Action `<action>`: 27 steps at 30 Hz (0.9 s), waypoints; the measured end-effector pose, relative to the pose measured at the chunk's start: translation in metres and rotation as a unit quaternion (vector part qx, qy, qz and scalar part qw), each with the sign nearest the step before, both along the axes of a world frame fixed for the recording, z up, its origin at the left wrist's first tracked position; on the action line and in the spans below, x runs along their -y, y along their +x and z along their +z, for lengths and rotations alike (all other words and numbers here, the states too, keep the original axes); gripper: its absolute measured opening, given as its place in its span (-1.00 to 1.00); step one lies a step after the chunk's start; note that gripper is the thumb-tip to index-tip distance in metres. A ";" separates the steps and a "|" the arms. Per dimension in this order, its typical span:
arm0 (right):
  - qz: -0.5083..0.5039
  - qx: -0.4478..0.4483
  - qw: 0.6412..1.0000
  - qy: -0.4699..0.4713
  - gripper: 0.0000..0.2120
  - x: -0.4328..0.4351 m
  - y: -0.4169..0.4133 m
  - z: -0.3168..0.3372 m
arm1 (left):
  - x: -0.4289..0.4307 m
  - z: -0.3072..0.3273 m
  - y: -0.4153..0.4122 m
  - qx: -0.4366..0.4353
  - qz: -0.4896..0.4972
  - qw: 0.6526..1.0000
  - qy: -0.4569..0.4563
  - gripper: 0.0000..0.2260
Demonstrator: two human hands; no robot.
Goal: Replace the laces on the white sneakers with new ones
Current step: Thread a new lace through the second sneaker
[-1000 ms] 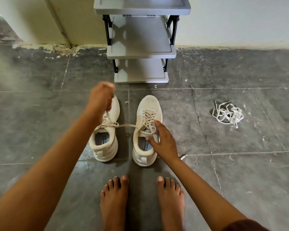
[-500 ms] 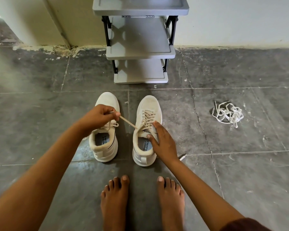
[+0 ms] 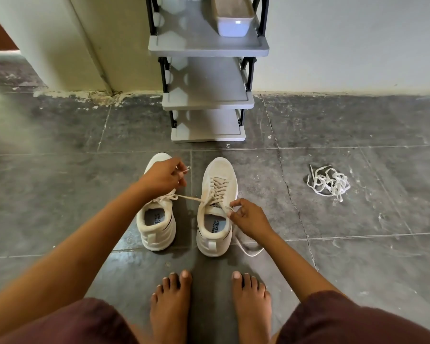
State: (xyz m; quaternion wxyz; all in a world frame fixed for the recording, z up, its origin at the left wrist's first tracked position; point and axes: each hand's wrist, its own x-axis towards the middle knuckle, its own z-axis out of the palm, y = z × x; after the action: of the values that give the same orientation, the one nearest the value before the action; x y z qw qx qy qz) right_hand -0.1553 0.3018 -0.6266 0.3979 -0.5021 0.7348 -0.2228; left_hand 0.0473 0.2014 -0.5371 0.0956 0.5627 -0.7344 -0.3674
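Here, 2 white sneakers stand side by side on the dark grey tiled floor (image 3: 60,194), toes toward a grey shoe rack (image 3: 207,104) and heels toward the person's 2 bare feet (image 3: 171,306). The left sneaker (image 3: 157,227) sits just beside the right sneaker (image 3: 219,170), with a narrow strip of tile between them.

The right sneaker carries a cream lace (image 3: 189,197) crisscrossed up its front. An end of that lace stretches taut across the gap to the left hand (image 3: 163,178). This hand hangs over the front of the left sneaker with its fingers curled round the lace, the tip poking out past them. The hand hides most of that sneaker's eyelets, so its lacing cannot be told.

The right hand (image 3: 248,217) is at the right sneaker's collar, thumb and curled fingers pinching the lace by the top eyelets. More lace trails out below this hand and loops on the floor against the sneaker's outer side.

Well apart to the right, a tangled bundle of white laces (image 3: 329,181) lies on a tile by itself. The rack stands against the pale wall (image 3: 358,45) with 3 shelves in view, and a white rectangular tub (image 3: 233,26) sits on the topmost. Dark red shorts (image 3: 72,324) fill the bottom corners, and both forearms reach forward from them.
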 end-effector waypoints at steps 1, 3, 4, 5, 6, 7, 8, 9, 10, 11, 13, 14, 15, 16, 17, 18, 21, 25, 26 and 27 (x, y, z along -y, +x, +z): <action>-0.009 0.012 1.000 0.000 -0.77 0.003 -0.004 0.006 | -0.001 0.001 -0.002 -0.008 0.005 1.000 -0.004 -0.90; -0.026 0.044 0.998 -0.023 -0.83 0.007 -0.012 0.029 | 0.000 0.012 -0.005 -0.030 0.019 0.999 -0.034 -0.92; -0.034 0.075 0.996 -0.036 -0.83 0.009 -0.017 0.042 | 0.000 0.019 -0.006 -0.050 0.032 0.997 -0.051 -0.93; -0.040 0.109 0.992 -0.049 -0.82 0.012 -0.021 0.059 | 0.001 0.029 -0.008 -0.076 0.049 0.994 -0.067 -0.94; -0.040 0.139 0.988 -0.058 -0.82 0.015 -0.023 0.075 | 0.003 0.039 -0.010 -0.102 0.066 0.990 -0.074 -0.96; -0.038 0.164 0.984 -0.066 -0.82 0.019 -0.025 0.092 | 0.006 0.050 -0.012 -0.128 0.084 0.985 -0.076 -0.95; -0.035 0.186 0.979 -0.072 -0.83 0.022 -0.026 0.109 | 0.008 0.063 -0.014 -0.157 0.097 0.980 -0.076 -0.93; -0.031 0.210 0.974 -0.080 -0.82 0.025 -0.027 0.127 | 0.010 0.078 -0.016 -0.188 0.103 0.974 -0.076 -0.92; -0.029 0.238 0.967 -0.087 -0.80 0.028 -0.026 0.145 | 0.011 0.094 -0.018 -0.214 0.101 0.968 -0.082 -0.94; -0.031 0.267 0.959 -0.089 -0.77 0.030 -0.024 0.159 | 0.012 0.108 -0.020 -0.229 0.096 0.965 -0.088 -0.94; -0.030 0.320 0.941 -0.101 -0.71 0.035 -0.020 0.185 | 0.012 0.135 -0.025 -0.214 0.067 0.967 -0.122 -0.93; -0.028 0.339 0.935 -0.103 -0.67 0.036 -0.017 0.191 | 0.009 0.141 -0.027 -0.187 0.045 0.972 -0.137 -0.93; -0.020 0.341 0.934 -0.110 -0.65 0.038 -0.015 0.201 | 0.007 0.150 -0.030 -0.157 0.026 0.975 -0.153 -0.92; -0.009 0.324 0.939 -0.115 -0.66 0.039 -0.012 0.204 | 0.003 0.152 -0.033 -0.135 0.015 0.978 -0.161 -0.92; 0.003 0.294 0.948 -0.124 -0.71 0.040 -0.010 0.205 | 0.000 0.153 -0.036 -0.129 0.015 0.978 -0.162 -0.92; 0.013 0.263 0.955 -0.137 -0.78 0.040 -0.008 0.206 | -0.004 0.154 -0.038 -0.135 0.021 0.977 -0.162 -0.92; -0.006 0.166 0.968 -0.189 -0.80 0.043 -0.004 0.200 | -0.011 0.150 -0.044 -0.178 0.055 0.974 -0.126 -0.94; 0.000 0.000 0.966 -0.257 -0.82 0.051 -0.005 0.204 | -0.016 0.146 -0.046 -0.238 0.103 0.960 -0.103 -0.94; 0.005 0.014 0.964 -0.267 -0.84 0.052 -0.004 0.206 | -0.017 0.145 -0.046 -0.253 0.113 0.955 -0.105 -0.92; 0.004 0.045 0.960 -0.275 -0.87 0.054 -0.003 0.208 | -0.017 0.143 -0.046 -0.267 0.122 0.950 -0.107 -0.91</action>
State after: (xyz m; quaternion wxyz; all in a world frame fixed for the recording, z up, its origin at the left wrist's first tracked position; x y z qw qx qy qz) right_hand -0.1586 0.2482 -0.4188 0.2781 -0.5846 0.6246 -0.4369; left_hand 0.0013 0.2186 -0.3937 0.3922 0.5157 -0.6429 -0.4086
